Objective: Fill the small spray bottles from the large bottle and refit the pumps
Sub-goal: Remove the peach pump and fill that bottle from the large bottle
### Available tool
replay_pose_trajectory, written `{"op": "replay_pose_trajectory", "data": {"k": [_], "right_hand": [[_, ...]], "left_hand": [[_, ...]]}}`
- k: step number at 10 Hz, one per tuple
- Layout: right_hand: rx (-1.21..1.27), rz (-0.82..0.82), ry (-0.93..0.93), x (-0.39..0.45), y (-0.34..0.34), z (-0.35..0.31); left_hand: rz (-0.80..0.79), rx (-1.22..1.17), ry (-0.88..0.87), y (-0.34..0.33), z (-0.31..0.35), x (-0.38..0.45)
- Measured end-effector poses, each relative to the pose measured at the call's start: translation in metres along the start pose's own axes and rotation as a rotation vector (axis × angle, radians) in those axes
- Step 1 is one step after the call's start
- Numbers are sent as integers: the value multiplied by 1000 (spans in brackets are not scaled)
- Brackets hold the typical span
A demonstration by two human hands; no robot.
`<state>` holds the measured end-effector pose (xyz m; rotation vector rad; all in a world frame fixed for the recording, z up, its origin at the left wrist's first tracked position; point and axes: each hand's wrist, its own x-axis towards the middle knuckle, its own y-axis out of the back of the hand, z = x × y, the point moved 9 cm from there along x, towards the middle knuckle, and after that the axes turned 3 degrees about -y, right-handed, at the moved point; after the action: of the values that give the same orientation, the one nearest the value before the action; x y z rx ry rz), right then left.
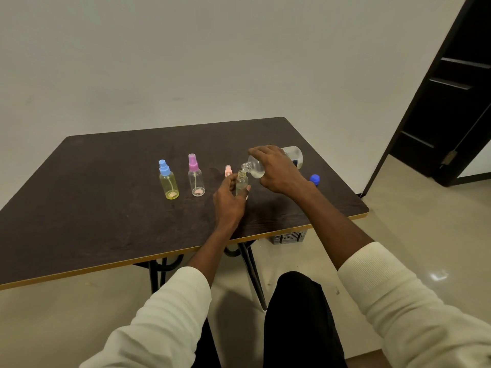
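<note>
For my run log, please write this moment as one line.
step: pouring | right hand: tilts large bottle | left hand: holds open small bottle | blue cap: on table

The dark wood-grain worktop with a yellow edge carries a yellowish spray bottle with a blue pump, a clear spray bottle with a purple pump, a loose pink pump and a blue screw cap.
</note>
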<state>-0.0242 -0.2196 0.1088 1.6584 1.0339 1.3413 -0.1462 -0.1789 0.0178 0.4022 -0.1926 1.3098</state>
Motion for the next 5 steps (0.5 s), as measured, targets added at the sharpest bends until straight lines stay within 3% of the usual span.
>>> {"op": "replay_pose_trajectory", "data": {"k": [5], "right_hand": [[10,-6,-2,1,-1,1]], "left_hand": [[6,-16,16,0,-3,1]]}}
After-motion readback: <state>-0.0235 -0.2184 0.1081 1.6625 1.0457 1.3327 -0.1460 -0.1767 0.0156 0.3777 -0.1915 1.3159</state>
